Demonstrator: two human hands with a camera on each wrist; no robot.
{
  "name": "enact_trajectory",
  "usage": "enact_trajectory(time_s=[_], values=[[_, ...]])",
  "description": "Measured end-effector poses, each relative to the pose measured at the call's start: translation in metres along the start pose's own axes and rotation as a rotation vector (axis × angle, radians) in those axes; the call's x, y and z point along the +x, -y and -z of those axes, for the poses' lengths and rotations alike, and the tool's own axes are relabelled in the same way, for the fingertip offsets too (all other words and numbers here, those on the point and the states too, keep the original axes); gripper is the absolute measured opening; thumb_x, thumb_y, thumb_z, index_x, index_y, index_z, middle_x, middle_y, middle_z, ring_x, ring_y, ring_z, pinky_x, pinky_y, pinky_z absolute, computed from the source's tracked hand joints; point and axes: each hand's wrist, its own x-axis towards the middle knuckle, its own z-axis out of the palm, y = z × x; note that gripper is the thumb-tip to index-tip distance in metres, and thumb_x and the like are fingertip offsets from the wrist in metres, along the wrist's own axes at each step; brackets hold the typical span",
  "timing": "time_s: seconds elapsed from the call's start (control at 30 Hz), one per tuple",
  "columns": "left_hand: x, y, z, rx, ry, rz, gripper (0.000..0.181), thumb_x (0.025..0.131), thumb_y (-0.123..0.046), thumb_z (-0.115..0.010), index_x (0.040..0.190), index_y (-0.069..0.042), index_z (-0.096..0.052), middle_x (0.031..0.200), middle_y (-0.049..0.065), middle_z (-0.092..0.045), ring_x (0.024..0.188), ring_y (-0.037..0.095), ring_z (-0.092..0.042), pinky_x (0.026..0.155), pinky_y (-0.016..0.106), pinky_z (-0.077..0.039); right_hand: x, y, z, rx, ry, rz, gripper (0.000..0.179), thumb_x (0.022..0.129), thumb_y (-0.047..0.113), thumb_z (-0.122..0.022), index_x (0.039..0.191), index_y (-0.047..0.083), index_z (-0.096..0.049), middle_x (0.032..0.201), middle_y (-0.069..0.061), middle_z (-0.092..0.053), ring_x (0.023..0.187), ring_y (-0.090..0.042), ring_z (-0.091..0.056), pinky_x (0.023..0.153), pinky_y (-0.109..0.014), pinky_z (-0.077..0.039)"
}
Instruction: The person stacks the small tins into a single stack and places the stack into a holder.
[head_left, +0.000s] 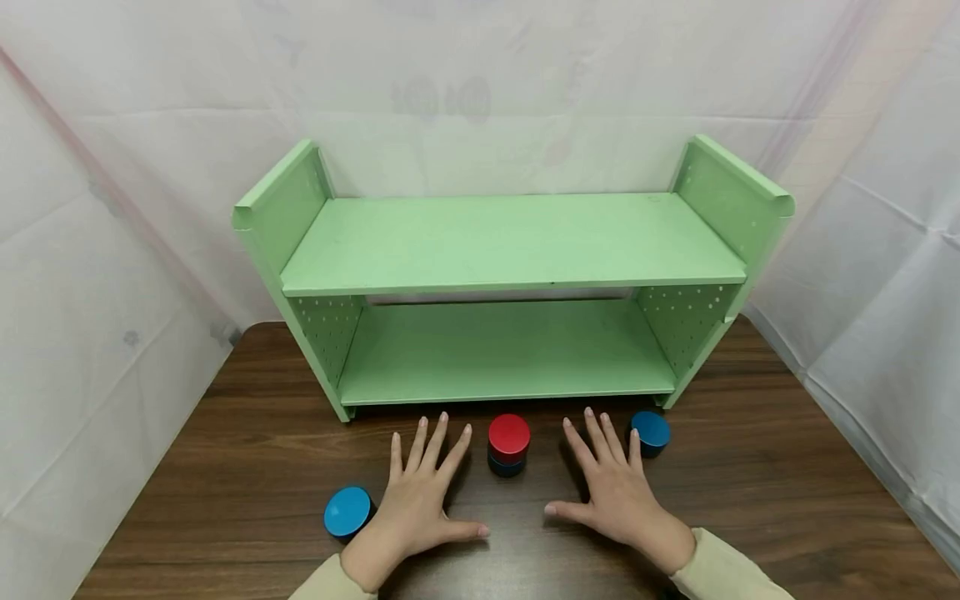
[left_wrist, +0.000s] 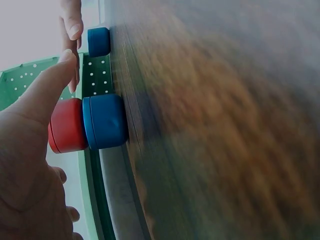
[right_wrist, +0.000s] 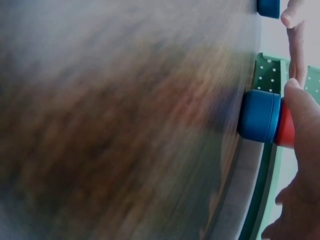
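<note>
Between the two hands, a round red tin [head_left: 509, 438] is stacked on a blue tin [left_wrist: 106, 121]. My left hand [head_left: 422, 500] is left of this stack, palm down with fingers spread, holding nothing. A second blue tin [head_left: 348, 512] stands just left of that wrist. On the other side, my right hand [head_left: 617, 493] also has its fingers fanned out and its palm down, with nothing in its grasp. Close beside its little finger sits another blue tin [head_left: 650, 431]. Both hands hover over the tabletop in the wrist views.
A light green two-tier shelf [head_left: 517, 242] stands behind the tins on the dark wooden table [head_left: 240, 467]. Its side panels have rows of small holes. White sheeting [head_left: 510, 100] hangs behind it and along both sides.
</note>
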Motion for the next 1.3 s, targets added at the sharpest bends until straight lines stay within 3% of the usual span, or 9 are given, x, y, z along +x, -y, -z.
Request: enact_trajectory(time_s=[0.4,0.63,0.93,1.13,1.3], values=[[-0.002,-0.001,0.005,0.006,-0.026,-0.019,0.115,0.061,-0.073,-0.071,0.152,-0.021,-0.023,0.159,0.015,-0.012,0.145,0.041,-0.008,0.108,0.068,-0.001,0.002,-0.001,0.002,-0.02,-0.058,0.04,0.104,0.072,0.066,-0.068,0.151,0.012,-0.027,0.156,-0.022,-0.018,0.141,-0.042,-0.02,0.109,-0.062,-0.018],[-0.003,-0.001,0.006,0.012,-0.038,-0.03,0.113,0.063,-0.072,-0.071,0.152,-0.021,-0.023,0.159,0.015,-0.011,0.145,0.039,-0.007,0.108,0.067,0.001,0.003,0.002,0.003,0.009,-0.042,0.031,0.103,0.071,0.063,-0.071,0.15,0.011,-0.029,0.154,-0.023,-0.02,0.139,-0.043,-0.025,0.106,-0.062,-0.026],[-0.006,0.002,0.006,-0.004,-0.053,-0.019,0.115,0.063,-0.069,-0.072,0.153,-0.023,-0.018,0.159,0.014,-0.01,0.146,0.038,-0.007,0.109,0.067,0.002,0.007,0.005,0.003,0.141,0.002,-0.009,0.106,0.071,0.058,-0.075,0.151,0.011,-0.025,0.154,-0.024,-0.022,0.139,-0.043,-0.026,0.102,-0.065,-0.029],[-0.009,0.003,0.007,-0.029,-0.072,-0.004,0.114,0.065,-0.066,-0.074,0.154,-0.026,-0.015,0.159,0.014,-0.01,0.145,0.039,-0.009,0.108,0.068,-0.001,0.01,0.005,0.002,0.215,-0.024,-0.017,0.103,0.071,0.052,-0.078,0.15,0.01,-0.027,0.151,-0.024,-0.027,0.133,-0.045,-0.035,0.097,-0.064,-0.037],[-0.009,0.003,0.008,-0.046,-0.1,0.004,0.115,0.065,-0.064,-0.075,0.154,-0.026,-0.013,0.159,0.015,-0.011,0.145,0.039,-0.011,0.108,0.068,-0.002,0.013,0.006,0.001,0.301,-0.017,-0.041,0.1,0.072,0.046,-0.08,0.149,0.01,-0.028,0.151,-0.022,-0.028,0.134,-0.045,-0.034,0.097,-0.061,-0.038]])
